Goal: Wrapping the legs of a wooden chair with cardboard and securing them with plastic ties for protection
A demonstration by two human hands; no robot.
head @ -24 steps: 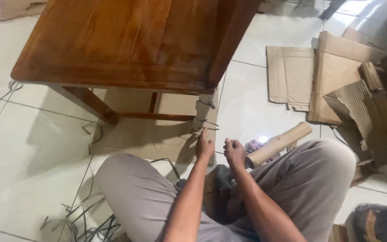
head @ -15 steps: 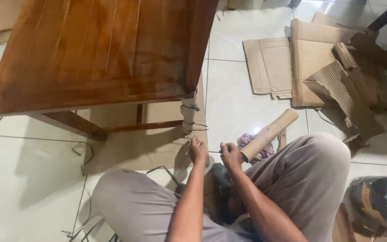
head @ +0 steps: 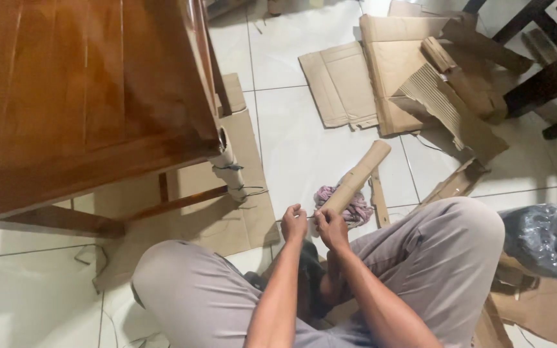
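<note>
I'm seeing both hands meeting low at centre, just in front of the crossed legs. Left hand and right hand are pinching something thin between the fingertips; it looks like a dark thin string, running from the hands toward the wrapped table leg, but right at the fingers it's too fine to resolve. So grip state: both narrow, fingers curled in, likely closing on that strand; I can't confirm contact.

Handling judgement: the strand is looking light, limp, no stiffness, easy to slip through bare fingers. Best held with a fingertip pinch near the free end, keeping tension toward the leg.

Working outward: the leg is carrying pale wrapping with dark ties around it, standing on a flat cardboard sheet on the tile floor. The wooden table is filling the upper left. A cardboard tube is lying just beyond the right hand, resting over a pinkish rag. More flattened cardboard pieces are lying well apart at upper right. A bundle in dark plastic wrap is sitting beside the right knee.
</note>
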